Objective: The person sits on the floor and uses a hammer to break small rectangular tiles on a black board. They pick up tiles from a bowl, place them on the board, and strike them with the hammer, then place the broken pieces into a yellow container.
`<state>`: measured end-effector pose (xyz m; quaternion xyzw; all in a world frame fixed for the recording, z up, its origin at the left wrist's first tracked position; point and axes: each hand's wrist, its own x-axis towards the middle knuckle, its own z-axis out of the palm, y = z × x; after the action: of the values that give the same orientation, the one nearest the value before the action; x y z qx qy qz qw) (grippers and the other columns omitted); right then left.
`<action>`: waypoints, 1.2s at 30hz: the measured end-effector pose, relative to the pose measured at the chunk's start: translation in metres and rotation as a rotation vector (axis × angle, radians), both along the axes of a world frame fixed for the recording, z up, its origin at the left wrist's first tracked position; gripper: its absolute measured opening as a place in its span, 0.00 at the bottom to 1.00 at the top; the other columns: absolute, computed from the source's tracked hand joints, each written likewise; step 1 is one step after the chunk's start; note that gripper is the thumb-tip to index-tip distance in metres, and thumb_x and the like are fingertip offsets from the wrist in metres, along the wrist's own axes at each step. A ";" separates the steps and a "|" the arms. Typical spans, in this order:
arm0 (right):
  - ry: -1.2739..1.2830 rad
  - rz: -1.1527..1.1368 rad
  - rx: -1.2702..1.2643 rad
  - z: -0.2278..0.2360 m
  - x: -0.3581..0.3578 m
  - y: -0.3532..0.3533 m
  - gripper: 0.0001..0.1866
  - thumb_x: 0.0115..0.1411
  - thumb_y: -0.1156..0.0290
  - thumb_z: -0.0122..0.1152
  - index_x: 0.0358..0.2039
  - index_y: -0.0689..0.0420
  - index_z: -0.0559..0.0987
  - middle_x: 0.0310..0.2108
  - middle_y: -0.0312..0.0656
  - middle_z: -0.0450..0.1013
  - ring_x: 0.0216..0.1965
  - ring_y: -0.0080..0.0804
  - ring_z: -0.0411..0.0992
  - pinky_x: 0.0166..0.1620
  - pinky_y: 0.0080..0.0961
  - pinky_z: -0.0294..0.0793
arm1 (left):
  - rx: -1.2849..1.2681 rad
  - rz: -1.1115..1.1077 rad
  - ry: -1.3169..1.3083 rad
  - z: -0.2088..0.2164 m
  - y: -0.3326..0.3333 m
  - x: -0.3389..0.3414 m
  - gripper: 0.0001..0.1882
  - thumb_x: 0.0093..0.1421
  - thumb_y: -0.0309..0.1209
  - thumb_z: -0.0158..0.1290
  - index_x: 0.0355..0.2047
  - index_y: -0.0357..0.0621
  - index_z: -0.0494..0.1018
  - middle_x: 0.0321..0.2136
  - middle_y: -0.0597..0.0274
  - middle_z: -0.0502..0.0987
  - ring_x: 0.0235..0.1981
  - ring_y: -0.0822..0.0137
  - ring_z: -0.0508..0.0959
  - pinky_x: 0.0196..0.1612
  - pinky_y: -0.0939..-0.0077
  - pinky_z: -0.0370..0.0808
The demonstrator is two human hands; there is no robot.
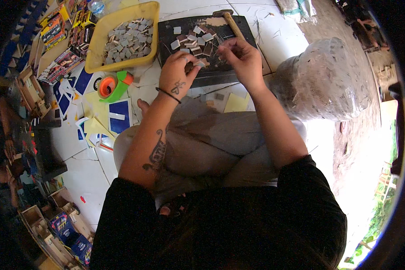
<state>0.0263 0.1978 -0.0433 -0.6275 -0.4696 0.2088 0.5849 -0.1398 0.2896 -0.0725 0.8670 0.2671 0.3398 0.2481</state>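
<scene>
1. The white tiled floor (pixel 83 164) serves as the work area; the person sits on it, legs folded, which brings the low work surface within easy reach.
2. A bulky plastic-wrapped bundle (pixel 321 81) stands on the right, beside the right forearm, apparently kept out of the way.
3. A low black block (pixel 202 80) lies in front of the legs, probably chosen as a firm base at hand height.
4. A yellow plastic basin (pixel 155 31) sits just beyond the block's left side, its walls keeping a heap of loose squares (pixel 128 40) together near the left hand.
5. The left hand (pixel 179 72) pinches a small grey-faced square (pixel 200 64) between thumb and fingers, over the block's near edge; a fingertip hold suits so small a piece.
6. The right hand (pixel 242 56) hovers over the block's right part, thumb and fingertips drawn together; whether anything thin is between them I cannot tell.
7. A green tape dispenser (pixel 118 90) rests on the floor left of the block, among paper scraps.
8. A wooden-handled hammer (pixel 233 26) lies at the block's far right, its handle running toward the right hand, presumably for quick pickup.
9. Grey-and-brown squares (pixel 200 41) lie scattered mid-block, between and beyond both hands.
</scene>
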 end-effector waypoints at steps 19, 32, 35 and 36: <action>-0.439 0.061 -0.090 -0.006 -0.020 0.005 0.06 0.55 0.73 0.61 0.31 0.62 0.77 0.23 0.43 0.75 0.23 0.26 0.71 0.27 0.22 0.71 | 0.172 0.076 0.224 -0.006 -0.001 0.008 0.07 0.47 0.35 0.59 0.27 0.49 0.79 0.30 0.67 0.74 0.40 0.63 0.70 0.41 0.64 0.62; -0.449 0.062 -0.073 -0.007 -0.021 0.008 0.05 0.52 0.72 0.61 0.29 0.59 0.77 0.26 0.50 0.75 0.27 0.47 0.75 0.30 0.33 0.73 | 0.184 0.054 0.210 -0.007 0.000 0.008 0.09 0.49 0.38 0.58 0.28 0.48 0.77 0.32 0.65 0.74 0.42 0.59 0.70 0.41 0.59 0.64; -0.595 0.100 -0.047 -0.007 -0.021 0.008 0.06 0.55 0.75 0.60 0.32 0.63 0.77 0.26 0.46 0.76 0.26 0.25 0.74 0.30 0.21 0.73 | 0.196 0.067 0.175 -0.009 0.000 0.008 0.07 0.48 0.34 0.58 0.28 0.47 0.79 0.31 0.65 0.75 0.41 0.63 0.71 0.41 0.64 0.63; -0.580 0.104 -0.068 -0.007 -0.021 0.008 0.06 0.55 0.75 0.60 0.32 0.63 0.77 0.26 0.46 0.76 0.25 0.26 0.74 0.30 0.22 0.73 | 0.145 0.064 0.165 -0.010 0.000 0.009 0.08 0.48 0.34 0.58 0.28 0.47 0.79 0.31 0.64 0.75 0.41 0.61 0.71 0.41 0.63 0.64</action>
<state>0.0054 0.2057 -0.0507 -0.6554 -0.6413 0.0659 0.3935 -0.1308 0.2892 -0.0823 0.8988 0.2886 0.2934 0.1507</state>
